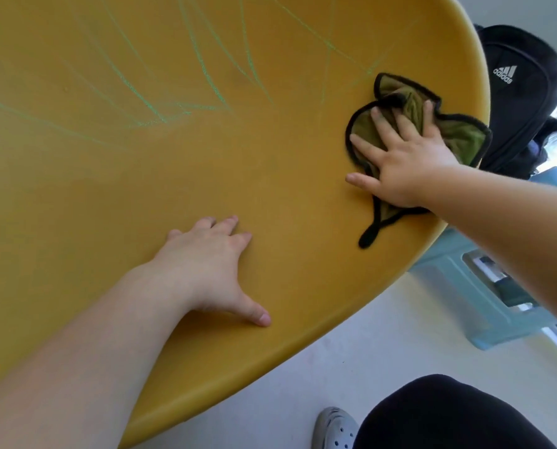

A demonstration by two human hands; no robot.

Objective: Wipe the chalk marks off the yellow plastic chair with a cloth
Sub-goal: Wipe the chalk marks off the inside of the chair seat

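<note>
The yellow plastic chair (115,176) fills most of the view, its seat surface crossed by green chalk marks (147,102) in the upper half. My right hand (400,160) lies flat with spread fingers on an olive-green cloth (462,137) with a black edge, pressing it onto the seat near the right rim. A few chalk lines end just above the cloth. My left hand (212,270) rests flat on the bare seat near the front edge, fingers apart, holding nothing.
A black backpack (517,102) stands beyond the chair's right rim. A light blue plastic stool (484,303) sits on the pale floor at the right. My dark-clothed knee (449,416) and a grey clog (335,429) are at the bottom.
</note>
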